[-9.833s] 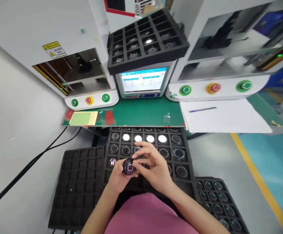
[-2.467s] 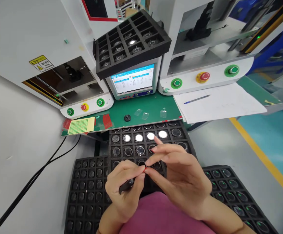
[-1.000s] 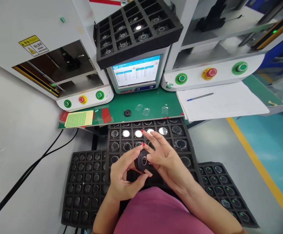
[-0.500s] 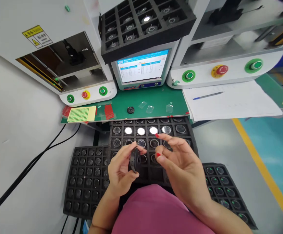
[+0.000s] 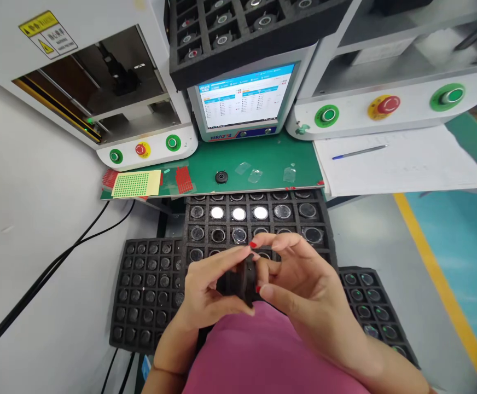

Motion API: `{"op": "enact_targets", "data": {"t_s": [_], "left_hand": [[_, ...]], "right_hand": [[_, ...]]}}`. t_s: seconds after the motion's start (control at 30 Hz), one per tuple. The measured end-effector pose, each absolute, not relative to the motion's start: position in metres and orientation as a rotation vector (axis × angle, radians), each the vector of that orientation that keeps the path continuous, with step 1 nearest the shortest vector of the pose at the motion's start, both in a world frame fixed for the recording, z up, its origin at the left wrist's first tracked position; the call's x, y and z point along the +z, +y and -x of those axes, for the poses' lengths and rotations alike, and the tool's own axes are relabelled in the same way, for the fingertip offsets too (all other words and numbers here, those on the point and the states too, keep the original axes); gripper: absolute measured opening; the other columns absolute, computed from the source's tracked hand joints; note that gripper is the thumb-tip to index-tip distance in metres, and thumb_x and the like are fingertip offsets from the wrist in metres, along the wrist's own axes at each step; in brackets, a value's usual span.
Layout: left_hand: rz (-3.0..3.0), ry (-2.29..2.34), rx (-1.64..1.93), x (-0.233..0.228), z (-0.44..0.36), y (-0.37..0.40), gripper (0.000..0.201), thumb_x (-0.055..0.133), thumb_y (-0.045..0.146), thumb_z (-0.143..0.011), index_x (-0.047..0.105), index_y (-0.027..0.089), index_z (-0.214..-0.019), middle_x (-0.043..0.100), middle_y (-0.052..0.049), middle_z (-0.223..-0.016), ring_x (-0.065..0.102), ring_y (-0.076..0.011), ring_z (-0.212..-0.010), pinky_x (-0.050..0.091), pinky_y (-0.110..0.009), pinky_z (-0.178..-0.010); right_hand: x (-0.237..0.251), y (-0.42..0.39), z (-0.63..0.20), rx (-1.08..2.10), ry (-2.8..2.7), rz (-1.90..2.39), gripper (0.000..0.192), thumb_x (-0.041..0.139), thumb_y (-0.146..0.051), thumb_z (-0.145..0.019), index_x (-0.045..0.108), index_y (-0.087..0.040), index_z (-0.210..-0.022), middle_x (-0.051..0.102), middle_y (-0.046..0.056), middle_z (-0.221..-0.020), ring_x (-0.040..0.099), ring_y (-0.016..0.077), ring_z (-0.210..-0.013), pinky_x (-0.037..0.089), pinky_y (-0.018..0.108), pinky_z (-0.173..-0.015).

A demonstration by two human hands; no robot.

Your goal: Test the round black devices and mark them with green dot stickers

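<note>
L hand [image 5: 203, 290] clamped on rim of dark round watch [image 5: 249, 276], held edge-on btwn both hands, near blk tray [image 5: 327, 232] & purple shirt [image 5: 263, 350]; R hand [image 5: 308, 284], fingers curled at its side, can't tell if gripping; another watch [image 5: 221, 177] on green bench [image 5: 201, 164]

Bright, even light; stretched edges.

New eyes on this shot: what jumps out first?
Three bright white watch faces in one row of the central black foam tray. Nearer, the left hand grips a dark watch case, seen edge-on, with the right hand close beside it. Farther back, a lit monitor stands between red push buttons.
</note>
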State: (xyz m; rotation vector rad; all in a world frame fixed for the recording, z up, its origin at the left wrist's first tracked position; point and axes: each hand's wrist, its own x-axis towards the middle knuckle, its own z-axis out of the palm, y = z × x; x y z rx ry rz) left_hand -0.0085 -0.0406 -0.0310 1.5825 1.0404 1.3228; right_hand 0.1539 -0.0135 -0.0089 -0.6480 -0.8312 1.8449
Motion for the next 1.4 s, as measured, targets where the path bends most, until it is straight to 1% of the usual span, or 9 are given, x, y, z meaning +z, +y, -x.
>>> {"op": "enact_targets", "data": {"t_s": [0.13, 0.27, 0.37, 0.67, 0.9, 1.07, 1.17, 1.3, 1.4], "left_hand": [[-1.628, 1.027, 1.338, -0.028, 0.007, -0.039, 0.064, 0.073, 0.05, -0.076, 0.057, 0.03, -0.135, 0.074, -0.009, -0.112, 0.072, -0.023, -0.099, 0.058, -0.034, -0.088], [-1.656, 1.03, 1.358, -0.029, 0.007, -0.039, 0.065, 0.073, 0.049, -0.075, 0.058, 0.028, -0.134, 0.075, -0.009, -0.108, 0.072, -0.0224, -0.097, 0.058, -0.033, -0.086], [-1.667, 1.028, 1.367, -0.03, 0.008, -0.041, 0.065, 0.074, 0.049, -0.074, 0.059, 0.027, -0.134, 0.074, -0.01, -0.109, 0.072, -0.0223, -0.096, 0.058, -0.032, -0.084], [-1.643, 1.024, 1.371, -0.033, 0.008, -0.043, 0.064, 0.076, 0.046, -0.074, 0.059, 0.028, -0.134, 0.073, -0.009, -0.112, 0.071, -0.0206, -0.094, 0.058, -0.03, -0.078], [-1.681, 0.973, 1.401, -0.034, 0.009, -0.04, 0.067, 0.076, 0.046, -0.074, 0.058, 0.024, -0.135, 0.073, -0.009, -0.113, 0.07, -0.0185, -0.095, 0.057, -0.028, -0.081], [-1.709, 0.96, 1.411, -0.034, 0.012, -0.042, 0.067, 0.074, 0.047, -0.075, 0.058, 0.023, -0.135, 0.072, -0.011, -0.114, 0.069, -0.0198, -0.095, 0.058, -0.031, -0.081], [-1.701, 0.978, 1.409, -0.034, 0.011, -0.047, 0.067, 0.076, 0.046, -0.072, 0.06, 0.023, -0.133, 0.073, -0.011, -0.111, 0.07, -0.0218, -0.092, 0.059, -0.033, -0.078], [-1.421, 1.035, 1.43, -0.03, 0.004, -0.05, 0.056, 0.076, 0.045, -0.074, 0.066, 0.028, -0.126, 0.075, -0.007, -0.103, 0.07, -0.0212, -0.083, 0.06, -0.034, -0.074], [-1.188, 0.928, 1.365, -0.026, 0.0, -0.046, 0.041, 0.065, 0.044, -0.087, 0.067, 0.029, -0.125, 0.076, -0.007, -0.098, 0.07, -0.0185, -0.073, 0.06, -0.032, -0.07]], "right_hand": [[-0.008, -0.015, -0.155, 1.869, -0.813, 0.653, 0.032, 0.076, -0.019, -0.079, 0.054, -0.029, -0.101, 0.054, 0.002, -0.113, 0.06, 0.0069, -0.063, 0.061, 0.025, -0.058], [-0.008, -0.016, -0.155, 1.906, -0.79, 0.657, 0.033, 0.075, -0.019, -0.08, 0.055, -0.032, -0.103, 0.053, -0.001, -0.115, 0.06, 0.0051, -0.064, 0.06, 0.022, -0.059], [-0.01, -0.018, -0.155, 1.935, -0.805, 0.674, 0.036, 0.075, -0.019, -0.081, 0.053, -0.034, -0.105, 0.052, -0.001, -0.118, 0.059, 0.0063, -0.066, 0.06, 0.024, -0.06], [-0.01, -0.02, -0.155, 1.986, -0.754, 0.643, 0.034, 0.073, -0.018, -0.082, 0.053, -0.032, -0.106, 0.05, 0.002, -0.118, 0.057, 0.0075, -0.069, 0.058, 0.025, -0.059], [-0.003, -0.02, -0.154, 2.049, -0.64, 0.665, 0.034, 0.076, -0.015, -0.079, 0.057, -0.033, -0.101, 0.051, -0.001, -0.115, 0.056, 0.0053, -0.068, 0.056, 0.02, -0.058], [0.004, -0.022, -0.149, 2.082, -0.508, 0.615, 0.034, 0.077, -0.012, -0.075, 0.058, -0.031, -0.097, 0.053, -0.002, -0.106, 0.054, 0.0042, -0.063, 0.055, 0.018, -0.054], [0.003, -0.024, -0.145, 2.12, -0.442, 0.636, 0.044, 0.08, -0.012, -0.07, 0.056, -0.032, -0.1, 0.054, -0.003, -0.104, 0.052, 0.0035, -0.062, 0.054, 0.018, -0.054], [-0.005, -0.024, -0.138, 2.064, -0.437, 0.726, 0.066, 0.087, -0.012, -0.059, 0.052, -0.037, -0.11, 0.054, -0.005, -0.101, 0.049, 0.0041, -0.061, 0.052, 0.018, -0.056], [-0.012, -0.02, -0.137, 1.916, -0.501, 0.754, 0.059, 0.086, -0.019, -0.062, 0.056, -0.033, -0.111, 0.056, -0.002, -0.102, 0.051, 0.0069, -0.067, 0.051, 0.019, -0.059]]}}
